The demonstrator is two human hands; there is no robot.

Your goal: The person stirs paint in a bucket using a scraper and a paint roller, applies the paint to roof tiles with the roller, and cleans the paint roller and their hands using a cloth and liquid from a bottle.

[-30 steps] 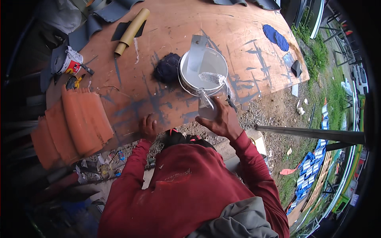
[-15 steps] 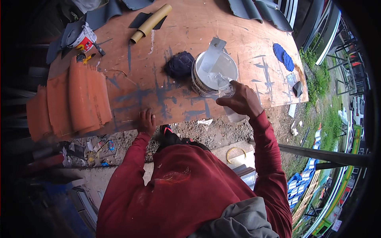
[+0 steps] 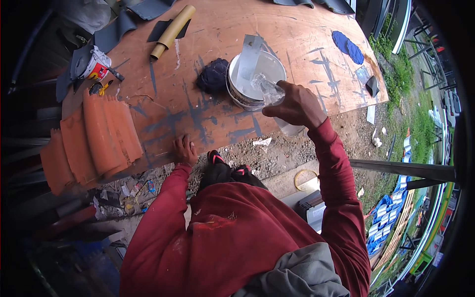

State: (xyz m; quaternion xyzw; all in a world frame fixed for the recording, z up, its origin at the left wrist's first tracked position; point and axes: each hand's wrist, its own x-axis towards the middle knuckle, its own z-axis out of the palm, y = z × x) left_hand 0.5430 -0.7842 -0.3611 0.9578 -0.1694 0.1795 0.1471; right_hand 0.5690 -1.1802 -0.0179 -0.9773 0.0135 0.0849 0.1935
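Okay, so the right hand [image 3: 299,105] had its fingers wrapped around a clear plastic bottle [image 3: 272,94], tipped so one end hung over the rim of a white bucket [image 3: 272,65], coming in from roughly 4 o'clock. The bucket sat near the close edge of a big wooden board [image 3: 217,29]. The left hand [image 3: 185,150] was between 7 and 8 o'clock from it, fingers loosely bent on the board's edge, holding nothing I could see. My read: the pour was under way but not wrapped up, since the bottle wasn't upright or set down. Couldn't tell how much was in it, or how full the bucket was. A flat grey strip [image 3: 250,54] was already in there, leaning toward 11 o'clock, no hand on it. Also untouched: a dark cloth bundle [image 3: 213,75] just beside the bucket at 9, orange curved tiles [image 3: 106,133] farther out around 8, and two blue pads [image 3: 348,47] near 2.
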